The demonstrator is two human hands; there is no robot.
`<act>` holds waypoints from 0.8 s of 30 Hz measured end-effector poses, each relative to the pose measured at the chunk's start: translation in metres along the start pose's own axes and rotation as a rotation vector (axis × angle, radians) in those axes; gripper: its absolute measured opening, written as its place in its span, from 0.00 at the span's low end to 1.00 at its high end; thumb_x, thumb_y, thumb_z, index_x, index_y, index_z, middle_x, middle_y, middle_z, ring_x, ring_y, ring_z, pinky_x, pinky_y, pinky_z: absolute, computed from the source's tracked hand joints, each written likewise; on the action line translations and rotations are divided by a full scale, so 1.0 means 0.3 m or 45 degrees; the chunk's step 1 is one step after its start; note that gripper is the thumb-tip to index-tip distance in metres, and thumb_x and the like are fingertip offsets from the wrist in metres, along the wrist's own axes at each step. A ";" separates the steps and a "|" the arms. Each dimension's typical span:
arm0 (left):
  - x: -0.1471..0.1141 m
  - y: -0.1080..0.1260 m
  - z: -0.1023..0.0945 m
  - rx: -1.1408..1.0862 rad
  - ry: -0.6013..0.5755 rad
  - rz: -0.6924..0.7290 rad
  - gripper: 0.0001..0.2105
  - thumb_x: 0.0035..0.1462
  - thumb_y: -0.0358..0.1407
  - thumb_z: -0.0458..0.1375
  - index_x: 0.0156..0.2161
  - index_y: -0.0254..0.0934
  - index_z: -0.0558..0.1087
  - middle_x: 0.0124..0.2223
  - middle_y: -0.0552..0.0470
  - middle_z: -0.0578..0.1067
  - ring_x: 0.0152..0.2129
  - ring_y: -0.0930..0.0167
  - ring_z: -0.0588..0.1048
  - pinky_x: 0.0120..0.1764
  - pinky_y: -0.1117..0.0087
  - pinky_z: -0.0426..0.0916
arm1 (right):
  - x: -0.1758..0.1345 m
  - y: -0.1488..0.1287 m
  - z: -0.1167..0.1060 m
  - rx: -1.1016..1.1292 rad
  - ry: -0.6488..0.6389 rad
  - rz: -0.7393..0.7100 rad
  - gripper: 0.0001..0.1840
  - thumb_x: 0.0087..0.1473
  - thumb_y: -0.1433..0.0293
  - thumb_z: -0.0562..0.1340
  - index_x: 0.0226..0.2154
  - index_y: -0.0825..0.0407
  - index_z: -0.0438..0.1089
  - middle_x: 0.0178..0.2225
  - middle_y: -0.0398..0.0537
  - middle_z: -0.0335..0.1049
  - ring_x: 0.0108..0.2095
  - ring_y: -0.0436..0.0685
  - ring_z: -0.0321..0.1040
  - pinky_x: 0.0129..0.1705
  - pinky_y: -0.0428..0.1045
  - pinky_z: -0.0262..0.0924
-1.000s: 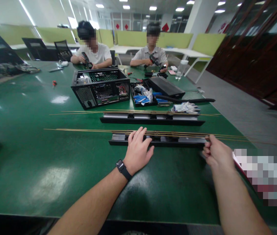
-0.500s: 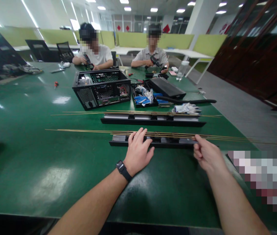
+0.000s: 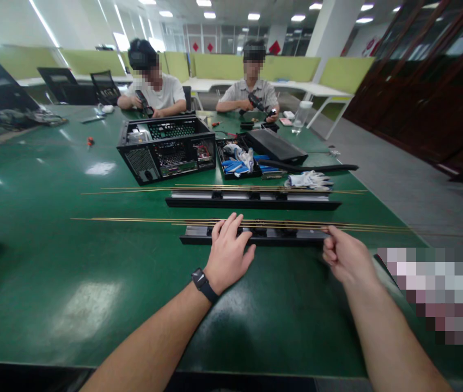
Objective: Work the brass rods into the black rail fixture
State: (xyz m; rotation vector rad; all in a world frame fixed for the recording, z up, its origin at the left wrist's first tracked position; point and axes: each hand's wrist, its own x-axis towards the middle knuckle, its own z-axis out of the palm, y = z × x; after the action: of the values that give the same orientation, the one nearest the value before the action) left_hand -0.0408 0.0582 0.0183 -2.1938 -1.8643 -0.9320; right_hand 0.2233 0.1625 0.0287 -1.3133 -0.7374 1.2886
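Two long black rails lie on the green desk (image 3: 72, 272), roughly parallel to its near edge and toward its right edge. The near rail (image 3: 300, 240) carries a bundle of thin gold rods (image 3: 133, 220), which overhang it at both ends and run toward the desk's right edge. The left hand (image 3: 229, 253) rests across this rail and its rods, palm down, fingers slightly apart and clamped on nothing. A dark watch (image 3: 199, 279) is worn on the left wrist. The right hand (image 3: 343, 253) is at the rail's right end, fingers curled together; whether they grip a rod or the rail itself cannot be told from this angle.

The far rail (image 3: 251, 204) lies just beyond, with further gold rods (image 3: 133, 189) along it. Behind its right part is a white glove (image 3: 311, 179). Farther toward the desk's far edge are an open black computer case (image 3: 138, 163) and blue-and-white gloves (image 3: 239, 161). Two co-workers are seated at that edge; the one on the right-hand side holds a power drill (image 3: 256, 102). A clear bottle (image 3: 302, 117) stands near the far right corner.
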 end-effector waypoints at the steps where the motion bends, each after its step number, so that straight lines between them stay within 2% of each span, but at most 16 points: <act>1: 0.000 0.000 0.000 0.000 0.000 0.000 0.10 0.63 0.38 0.60 0.48 0.41 0.77 0.67 0.40 0.67 0.68 0.57 0.60 0.67 0.48 0.54 | -0.002 0.003 0.001 -0.014 -0.073 0.025 0.08 0.53 0.66 0.68 0.31 0.54 0.72 0.14 0.37 0.60 0.09 0.43 0.47 0.08 0.40 0.39; 4: 0.000 0.000 0.001 0.000 0.005 0.001 0.11 0.63 0.38 0.60 0.48 0.41 0.77 0.67 0.40 0.67 0.68 0.57 0.60 0.66 0.48 0.54 | 0.000 0.011 0.000 -0.065 -0.174 0.078 0.12 0.51 0.63 0.70 0.32 0.55 0.73 0.14 0.39 0.62 0.08 0.43 0.47 0.08 0.40 0.39; 8: 0.000 0.000 0.001 -0.003 0.017 0.002 0.11 0.63 0.38 0.60 0.49 0.40 0.77 0.67 0.40 0.67 0.67 0.56 0.60 0.66 0.47 0.54 | 0.018 0.011 -0.011 -0.036 0.039 0.013 0.11 0.54 0.63 0.68 0.29 0.53 0.71 0.13 0.38 0.61 0.08 0.44 0.47 0.08 0.41 0.39; 10: 0.000 0.000 0.001 -0.005 0.013 0.003 0.11 0.63 0.38 0.60 0.49 0.40 0.77 0.66 0.40 0.67 0.68 0.56 0.60 0.66 0.47 0.54 | 0.023 0.009 -0.016 -0.012 0.092 -0.024 0.10 0.54 0.64 0.67 0.28 0.53 0.71 0.13 0.38 0.61 0.08 0.44 0.47 0.08 0.41 0.39; 13: -0.001 0.000 0.001 -0.006 0.012 0.004 0.11 0.63 0.38 0.60 0.49 0.40 0.77 0.66 0.40 0.67 0.68 0.57 0.60 0.67 0.48 0.54 | 0.018 0.012 -0.015 -0.008 -0.039 -0.020 0.10 0.52 0.65 0.70 0.30 0.55 0.73 0.14 0.37 0.61 0.09 0.44 0.48 0.08 0.40 0.40; 15: 0.000 0.000 0.001 -0.009 0.018 0.006 0.11 0.63 0.38 0.60 0.49 0.40 0.77 0.67 0.40 0.67 0.67 0.56 0.60 0.66 0.48 0.54 | 0.009 0.017 -0.009 -0.037 -0.182 0.043 0.12 0.51 0.63 0.72 0.32 0.55 0.74 0.14 0.38 0.61 0.09 0.43 0.47 0.08 0.40 0.40; 17: 0.000 -0.001 0.001 -0.010 0.019 0.007 0.11 0.63 0.38 0.60 0.49 0.40 0.77 0.67 0.40 0.67 0.68 0.56 0.60 0.66 0.47 0.54 | 0.003 0.020 -0.004 -0.073 -0.256 0.097 0.14 0.51 0.62 0.72 0.33 0.56 0.75 0.14 0.39 0.62 0.08 0.43 0.47 0.08 0.39 0.39; 24: 0.000 0.001 0.001 -0.023 0.013 -0.005 0.11 0.62 0.38 0.61 0.49 0.40 0.77 0.66 0.40 0.67 0.67 0.57 0.60 0.67 0.48 0.55 | 0.010 0.006 -0.014 -0.019 -0.049 0.025 0.11 0.55 0.64 0.68 0.29 0.54 0.72 0.13 0.38 0.60 0.08 0.43 0.47 0.08 0.40 0.40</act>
State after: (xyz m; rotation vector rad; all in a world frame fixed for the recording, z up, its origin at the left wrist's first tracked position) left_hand -0.0404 0.0583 0.0182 -2.1919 -1.8642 -0.9627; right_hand 0.2276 0.1639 0.0254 -1.3138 -0.7637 1.3291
